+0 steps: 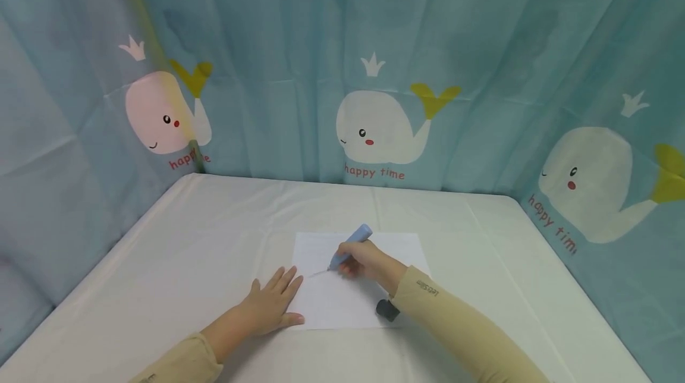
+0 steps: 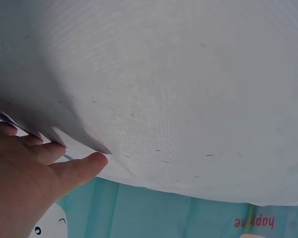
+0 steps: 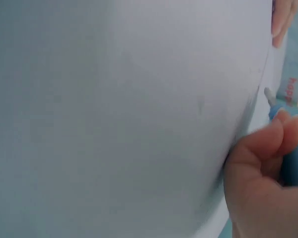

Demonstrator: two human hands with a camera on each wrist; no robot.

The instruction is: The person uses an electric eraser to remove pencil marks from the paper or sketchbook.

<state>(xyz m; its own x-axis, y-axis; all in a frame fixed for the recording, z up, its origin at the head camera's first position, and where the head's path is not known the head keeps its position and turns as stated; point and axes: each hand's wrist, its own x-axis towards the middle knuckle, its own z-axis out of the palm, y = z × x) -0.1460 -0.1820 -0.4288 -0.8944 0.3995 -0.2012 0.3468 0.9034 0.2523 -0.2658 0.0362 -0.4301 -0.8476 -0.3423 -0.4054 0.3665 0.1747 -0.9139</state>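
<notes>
A white sheet of paper [image 1: 342, 305] lies flat on the white-covered table. My right hand [image 1: 361, 258] grips a thick light blue pen-shaped tool [image 1: 355, 241] over the sheet, tilted with its top away to the right. Its narrow grey tip [image 3: 269, 94] shows past the thumb and finger in the right wrist view. At the tip in the head view, a thin faint line [image 1: 318, 274] runs leftward on the paper; whether it is drawn or cut I cannot tell. My left hand [image 1: 270, 305] lies with fingers spread at the sheet's left edge.
A small dark block [image 1: 387, 310] sits by the right cuff, above the paper's lower right part. The white table cover [image 1: 214, 240] reaches out on all sides of the sheet. Behind and beside the table hangs a teal curtain [image 1: 278, 127] with printed whales.
</notes>
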